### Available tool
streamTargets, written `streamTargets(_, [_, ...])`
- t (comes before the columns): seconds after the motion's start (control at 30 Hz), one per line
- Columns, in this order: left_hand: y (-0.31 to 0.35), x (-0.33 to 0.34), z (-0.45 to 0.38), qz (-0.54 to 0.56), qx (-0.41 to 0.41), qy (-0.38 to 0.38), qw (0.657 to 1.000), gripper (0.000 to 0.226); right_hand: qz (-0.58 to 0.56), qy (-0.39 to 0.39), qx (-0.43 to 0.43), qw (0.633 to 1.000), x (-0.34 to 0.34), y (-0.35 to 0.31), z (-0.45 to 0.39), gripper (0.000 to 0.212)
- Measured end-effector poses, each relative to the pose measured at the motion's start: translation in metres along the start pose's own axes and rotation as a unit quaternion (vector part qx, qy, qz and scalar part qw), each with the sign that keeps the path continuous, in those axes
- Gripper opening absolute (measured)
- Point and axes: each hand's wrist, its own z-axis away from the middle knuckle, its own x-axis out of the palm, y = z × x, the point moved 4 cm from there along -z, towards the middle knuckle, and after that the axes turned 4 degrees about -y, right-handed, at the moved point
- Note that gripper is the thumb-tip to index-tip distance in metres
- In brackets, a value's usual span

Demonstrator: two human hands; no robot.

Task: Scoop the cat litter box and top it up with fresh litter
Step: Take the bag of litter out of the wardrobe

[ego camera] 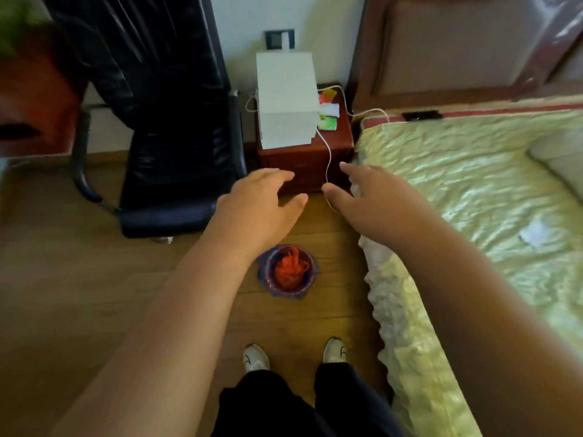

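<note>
No litter box, scoop or litter bag shows in the head view. My left hand [258,206] and my right hand [375,200] are both stretched forward over the wooden floor [94,294], fingers relaxed and spread, holding nothing. They hover in front of a dark red bedside cabinet [303,165]. On the floor below my left forearm stands a small bin lined with a blue bag [269,269], with a red bag [288,269] inside it.
A black office chair [164,127] stands at the left. A white box-shaped lamp [285,99] sits on the cabinet, a white cable [328,152] hanging down its front. A bed with a pale green cover [473,200] fills the right. My white shoes [255,357] are below.
</note>
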Motion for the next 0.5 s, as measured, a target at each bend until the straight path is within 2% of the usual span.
streamTargets(0.13, [0.070, -0.055, 0.038, -0.034, 0.057, 0.049, 0.997, 0.055, 0.028, 0.048, -0.034, 0.998, -0.086, -0.010, 0.058, 0.068])
streamTargets(0.23, [0.106, -0.081, 0.052, -0.037, 0.068, 0.055, 0.995, 0.056, 0.044, 0.098, -0.031, 0.994, -0.138, -0.003, 0.091, 0.073])
streamTargets(0.33, [0.146, -0.096, 0.056, -0.029, 0.093, 0.065, 0.993, 0.056, 0.038, 0.140, -0.020, 0.989, -0.171, 0.012, 0.116, 0.077])
streamTargets(0.5, [0.205, -0.102, 0.050, -0.032, 0.171, 0.081, 0.981, 0.054, 0.029, 0.186, 0.038, 0.981, -0.198, 0.042, 0.148, 0.073])
